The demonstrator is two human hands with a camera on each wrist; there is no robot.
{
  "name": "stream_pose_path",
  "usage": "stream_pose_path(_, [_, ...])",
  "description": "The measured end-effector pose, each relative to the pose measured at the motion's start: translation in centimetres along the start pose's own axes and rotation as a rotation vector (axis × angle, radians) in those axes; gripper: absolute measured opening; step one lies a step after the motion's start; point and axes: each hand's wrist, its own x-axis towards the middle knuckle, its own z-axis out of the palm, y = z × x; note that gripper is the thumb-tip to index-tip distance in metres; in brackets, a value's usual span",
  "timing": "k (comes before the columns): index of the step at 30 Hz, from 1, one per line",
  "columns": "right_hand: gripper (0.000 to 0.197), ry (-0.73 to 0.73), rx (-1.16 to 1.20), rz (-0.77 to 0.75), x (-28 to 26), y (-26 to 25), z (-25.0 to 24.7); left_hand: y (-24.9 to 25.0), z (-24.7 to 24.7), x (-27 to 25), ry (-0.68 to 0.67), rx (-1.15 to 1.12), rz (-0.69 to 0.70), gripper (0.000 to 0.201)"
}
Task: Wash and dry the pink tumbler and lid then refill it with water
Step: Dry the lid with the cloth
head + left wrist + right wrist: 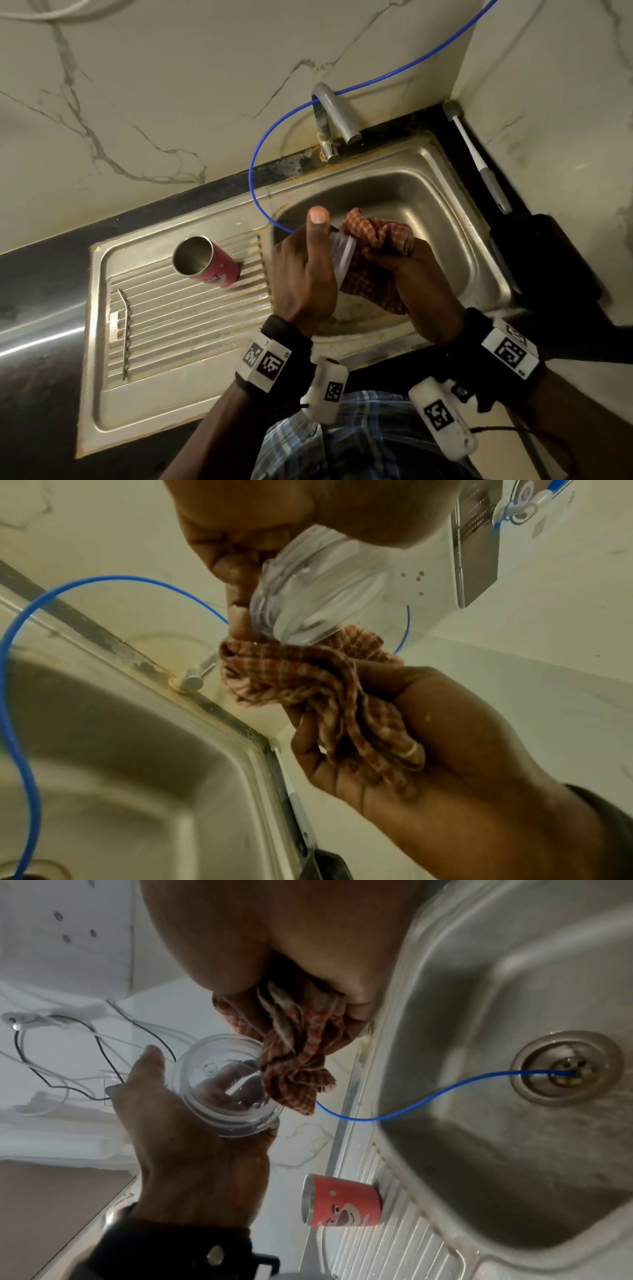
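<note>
My left hand (308, 270) grips the clear plastic lid (342, 255) over the sink basin, thumb raised along its edge. The lid (222, 1085) shows its open side in the right wrist view, held by the left hand (192, 1139). My right hand (407, 274) clutches a red-and-white checked cloth (373, 236), bunched against the lid. In the left wrist view the cloth (308, 674) sits just under the lid (308, 596), held by the right hand (428, 737). The pink tumbler (209, 262) stands open and without lid on the ribbed drainboard, to the left of my hands. Its cartoon face (342, 1208) shows.
A steel sink (442, 192) with a tap (334, 120) behind it. A blue tube (255, 161) runs from the wall into the drain (567, 1069). A metal straw (126, 329) lies on the drainboard (178, 342). A brush (476, 154) leans at the right corner.
</note>
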Motion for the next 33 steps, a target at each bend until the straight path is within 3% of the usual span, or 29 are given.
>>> stream_pose_path(3, [0.037, -0.01, 0.019, 0.035, 0.4, 0.3, -0.1, -1.0, 0.2, -0.3, -0.019, -0.05, 0.038, 0.094])
stream_pose_path(5, [0.045, -0.014, 0.026, 0.054, 0.6, 0.1, -0.1, -1.3, 0.3, -0.3, -0.031, -0.031, 0.064, 0.076])
stream_pose_path(8, [0.041, -0.017, 0.028, 0.081, 0.7, 0.1, -0.3, -1.1, 0.5, -0.1, -0.041, 0.048, 0.137, 0.048])
stream_pose_path(11, [0.03, -0.059, 0.032, 0.127, 0.4, -0.4, -0.7, -0.7, 0.5, 0.1, -0.021, 0.054, 0.174, 0.048])
stream_pose_path(19, [0.028, -0.044, 0.047, 0.276, -0.4, -0.7, -0.4, -1.4, 0.8, 0.0, -0.044, -0.065, 0.232, 0.046])
stream_pose_path(23, [0.03, -0.186, 0.147, 0.384, -0.9, -1.2, -0.2, -1.7, 1.2, -0.1, -0.067, -0.063, 0.213, 0.048])
stream_pose_path(25, [0.021, -0.232, 0.231, 0.446, -1.3, -1.6, -0.1, -1.7, 1.3, 0.5, -0.097, -0.032, 0.201, 0.049])
stream_pose_path(28, [0.019, -0.139, 0.44, 0.577, -1.6, -1.5, -0.6, -1.8, 1.1, 1.4, -0.147, -0.061, 0.165, 0.038])
stream_pose_path(33, [0.021, -0.081, 0.501, 0.595, -2.3, -1.7, -1.0, -2.1, 0.7, 2.2, -0.245, -0.067, 0.149, 0.033])
